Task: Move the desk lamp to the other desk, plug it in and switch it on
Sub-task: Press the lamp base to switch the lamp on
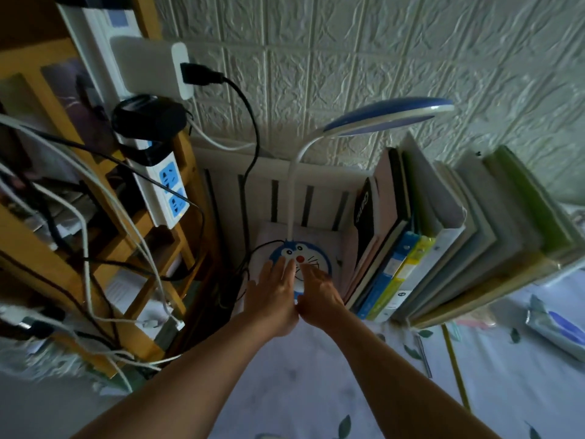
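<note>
Both hands (294, 296) cover the lamp base (300, 258), hemmed by books (411, 248).

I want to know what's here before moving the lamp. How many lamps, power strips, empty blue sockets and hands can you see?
Blue-and-white cartoon-face desk lamp: 1
White power strip on the wooden shelf: 1
Empty blue sockets on that strip: 2
Bare hands: 2, the left hand and the right hand, both at the lamp's base
Total: 6

Both hands (296, 296) flat on lamp base (300, 259)
</note>
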A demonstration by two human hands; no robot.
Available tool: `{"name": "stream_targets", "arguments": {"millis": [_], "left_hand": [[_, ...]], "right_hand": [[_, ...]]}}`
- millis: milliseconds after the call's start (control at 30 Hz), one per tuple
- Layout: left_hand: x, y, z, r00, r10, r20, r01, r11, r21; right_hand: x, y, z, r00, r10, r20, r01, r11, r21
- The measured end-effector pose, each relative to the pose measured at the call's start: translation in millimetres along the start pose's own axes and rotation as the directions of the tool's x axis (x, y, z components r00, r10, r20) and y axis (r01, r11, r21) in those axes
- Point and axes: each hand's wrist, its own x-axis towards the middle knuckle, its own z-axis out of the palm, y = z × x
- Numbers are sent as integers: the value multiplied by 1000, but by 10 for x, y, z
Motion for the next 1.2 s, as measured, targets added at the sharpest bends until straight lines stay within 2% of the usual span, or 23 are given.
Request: {"name": "stream_targets", "arguments": {"millis": [333,800,1200], "left_hand": [[271,-255,209,1000,-21,11,21,1000,7],[265,-254,129,998,0,67,1,1000,-22],[189,-269,57,999,-1,46,2,999,-33]], "right_hand": [[252,69,212,999,-38,-35,35,996,-81],[363,-16,236,998,12,-64,-21,990,-140],[275,24,148,997,-45,-57,35,984,-173]]}}
